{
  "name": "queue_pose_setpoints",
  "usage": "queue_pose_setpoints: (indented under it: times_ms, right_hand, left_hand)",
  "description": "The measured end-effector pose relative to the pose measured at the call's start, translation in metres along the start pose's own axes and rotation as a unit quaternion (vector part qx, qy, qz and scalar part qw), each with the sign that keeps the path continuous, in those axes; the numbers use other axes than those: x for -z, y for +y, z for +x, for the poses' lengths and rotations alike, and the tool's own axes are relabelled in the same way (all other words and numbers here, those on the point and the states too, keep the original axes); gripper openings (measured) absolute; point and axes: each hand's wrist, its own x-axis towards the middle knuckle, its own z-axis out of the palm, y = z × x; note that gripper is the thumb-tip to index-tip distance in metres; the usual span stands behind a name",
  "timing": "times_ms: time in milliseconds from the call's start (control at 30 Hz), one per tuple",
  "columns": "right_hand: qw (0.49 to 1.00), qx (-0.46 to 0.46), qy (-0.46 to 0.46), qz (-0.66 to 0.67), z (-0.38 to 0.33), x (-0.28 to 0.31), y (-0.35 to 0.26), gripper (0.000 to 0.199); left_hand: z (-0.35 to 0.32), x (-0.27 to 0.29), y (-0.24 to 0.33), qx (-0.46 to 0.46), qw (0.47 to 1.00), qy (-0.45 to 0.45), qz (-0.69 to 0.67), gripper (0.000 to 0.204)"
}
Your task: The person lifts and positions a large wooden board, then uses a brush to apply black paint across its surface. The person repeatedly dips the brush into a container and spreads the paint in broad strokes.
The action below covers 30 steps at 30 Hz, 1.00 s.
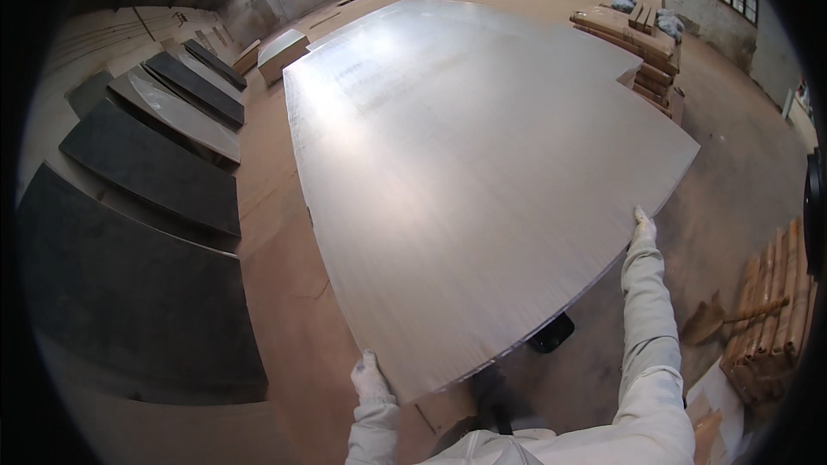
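A large, flat, silvery-grey panel [465, 181] stretches out in front of me, its surface shiny and faintly streaked. At its near left corner my left hand [369, 379], in a white glove, is closed on the edge. My right hand [643, 229], also gloved in white, grips the near edge farther right, with the thumb on top. The fingers of both hands are largely hidden beneath the panel. What holds up the far part of the panel is hidden from view.
Several dark panels [164, 164] lean along the left wall. Stacked brown boards [637, 34] stand at the far right. A shovel [708, 317] lies near brown rolls [771, 301] at the lower right. Below the panel's near edge shows a black object [552, 334].
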Motion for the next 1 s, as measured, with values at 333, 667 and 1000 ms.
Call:
queue_pose_setpoints:
  times_ms: [333,667,1000]
  right_hand:
    - [0.997,-0.031,-0.015,-0.063,0.082,0.129,-0.052,0.069]
    - [0.985,-0.076,-0.015,-0.151,0.15,0.15,-0.106,0.067]
    - [0.982,0.012,-0.101,-0.158,0.262,0.106,-0.128,0.063]
  left_hand:
    - [-0.193,-0.029,-0.02,0.054,0.995,0.072,0.034,0.038]
    - [-0.326,-0.1,-0.057,0.079,0.99,0.114,0.018,0.042]
    - [-0.423,-0.191,-0.084,0.05,0.988,0.142,0.015,0.039]
